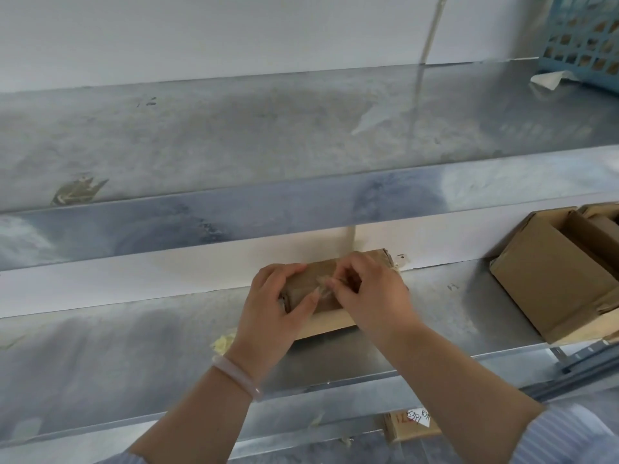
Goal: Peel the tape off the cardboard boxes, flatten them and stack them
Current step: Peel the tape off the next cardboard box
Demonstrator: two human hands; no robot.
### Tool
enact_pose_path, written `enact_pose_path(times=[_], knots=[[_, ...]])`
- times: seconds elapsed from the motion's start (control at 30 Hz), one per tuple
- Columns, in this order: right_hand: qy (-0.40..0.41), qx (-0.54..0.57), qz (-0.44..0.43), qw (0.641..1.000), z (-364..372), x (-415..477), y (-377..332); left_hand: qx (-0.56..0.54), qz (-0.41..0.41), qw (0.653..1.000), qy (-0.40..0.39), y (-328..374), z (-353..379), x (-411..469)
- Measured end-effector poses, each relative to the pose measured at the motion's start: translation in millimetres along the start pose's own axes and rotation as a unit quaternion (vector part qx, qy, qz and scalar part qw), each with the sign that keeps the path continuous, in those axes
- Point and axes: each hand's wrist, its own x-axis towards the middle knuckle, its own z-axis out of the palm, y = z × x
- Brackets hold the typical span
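a small box (330,321) lies on its side on the lower shelf (435,313), its far end close to the white wall, its near end toward the person. both hands are on it.

the left hand (274,306) wraps over the box's left end, fingers curled across the top and thumb lying along the near face; its grip is clamped on the box. a pale bracelet (234,373) sits on that wrist.

the right hand (368,296) comes in from the right over the top of the box. its thumb and fingertips are pressed together on a strip of clear tape (323,284), which is lifted off the cardboard just beside the left thumb; this grip is clamped on the tape. blur hides how much of the strip is free. a striped sleeve (569,437) shows at the lower right.

a yellowish wad (222,341) lies on the shelf just beside the left wrist, partly hidden by it.

on the same shelf, well to the right, stands an open box (549,279), bigger, tilted, with flaps up and more cardboard inside.

the upper shelf (234,135) is bare, scuffed metal, with a brownish patch near its front left edge. at its far right corner is a blue basket (582,38) with brown things showing through the mesh, and a pale scrap (549,78) lies touching its base.

below the lower shelf, a labelled box (412,426) shows with handwritten numbers on a white tag.
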Motion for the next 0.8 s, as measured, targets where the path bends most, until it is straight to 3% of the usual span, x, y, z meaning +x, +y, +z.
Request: enact_pose_path(times=[0.13, 0.2, 0.37, 0.67, 0.8], knots=[[0.046, 0.023, 0.002, 0.999, -7, 1, 6, 0.006, 0.002, 1.000, 0.002, -1, 6, -1], [0.064, -0.009, -0.042, 0.997, -7, 1, 9, 0.007, -0.009, 1.000, -0.011, 0, 11, 0], [0.027, -0.048, -0.118, 0.991, 7, -7, 23, 0.010, -0.016, 0.999, -0.038, -5, 20, 1], [-0.056, -0.088, -0.062, 0.993, 16, -10, 22, -0.010, -0.025, 0.998, -0.059, -12, 21, 0], [-0.028, -0.074, -0.078, 0.994, 13, -6, 13, -0.006, -0.040, 0.997, -0.064, -15, 20, 2]])
